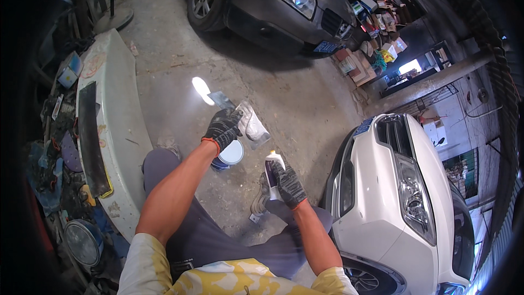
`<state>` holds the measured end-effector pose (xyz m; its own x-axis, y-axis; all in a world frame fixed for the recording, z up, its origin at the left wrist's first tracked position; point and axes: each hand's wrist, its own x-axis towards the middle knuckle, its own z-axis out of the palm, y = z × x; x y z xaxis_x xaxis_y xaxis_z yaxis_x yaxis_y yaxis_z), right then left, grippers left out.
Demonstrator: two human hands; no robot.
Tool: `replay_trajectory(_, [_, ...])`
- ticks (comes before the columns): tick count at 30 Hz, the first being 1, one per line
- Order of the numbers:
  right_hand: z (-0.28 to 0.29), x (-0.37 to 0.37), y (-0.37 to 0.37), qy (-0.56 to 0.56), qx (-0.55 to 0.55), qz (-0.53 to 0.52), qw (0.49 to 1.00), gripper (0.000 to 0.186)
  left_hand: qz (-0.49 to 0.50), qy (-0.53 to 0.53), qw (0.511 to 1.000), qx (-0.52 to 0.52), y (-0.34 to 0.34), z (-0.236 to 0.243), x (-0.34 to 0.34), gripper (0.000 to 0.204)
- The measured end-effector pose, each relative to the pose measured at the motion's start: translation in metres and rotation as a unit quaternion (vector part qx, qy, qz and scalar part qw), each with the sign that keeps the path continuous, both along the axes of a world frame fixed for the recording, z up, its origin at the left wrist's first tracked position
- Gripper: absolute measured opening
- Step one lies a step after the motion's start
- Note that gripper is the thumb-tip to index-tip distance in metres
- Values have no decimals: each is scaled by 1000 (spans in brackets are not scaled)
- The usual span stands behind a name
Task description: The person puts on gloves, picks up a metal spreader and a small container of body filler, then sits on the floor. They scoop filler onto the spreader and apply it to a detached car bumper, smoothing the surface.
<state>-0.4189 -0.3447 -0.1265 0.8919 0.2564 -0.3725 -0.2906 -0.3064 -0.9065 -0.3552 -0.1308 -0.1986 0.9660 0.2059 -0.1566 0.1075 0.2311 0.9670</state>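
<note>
The right grip (288, 184) was clamped on a tube (272, 167), nozzle aimed up toward the scraper (246, 123) clamped in the left grip (222, 128), just above-left

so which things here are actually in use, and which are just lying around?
In use:
- left hand in a dark glove, holding flat metal spreader blades with pale filler
- right hand in a dark glove, gripping a small white-capped tube
- open round tin on the floor below the left hand

Lying about:
- white car bumper
- round headlamp
- white car
- dark car
- shelves of boxes
</note>
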Motion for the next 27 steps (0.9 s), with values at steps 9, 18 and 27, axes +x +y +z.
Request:
replay_trajectory(9, [-17,20,-15,-95,-72,27,993,29,-14,27,999,11,-2,5,0,35])
replay_trajectory(18, [-26,54,-9,-331,-237,119,905,30,3,0,989,148,-8,-20,9,39])
replay_trajectory(27, [-12,56,6,-345,-465,154,801,33,-46,40,971,231,-8,-40,18,47])
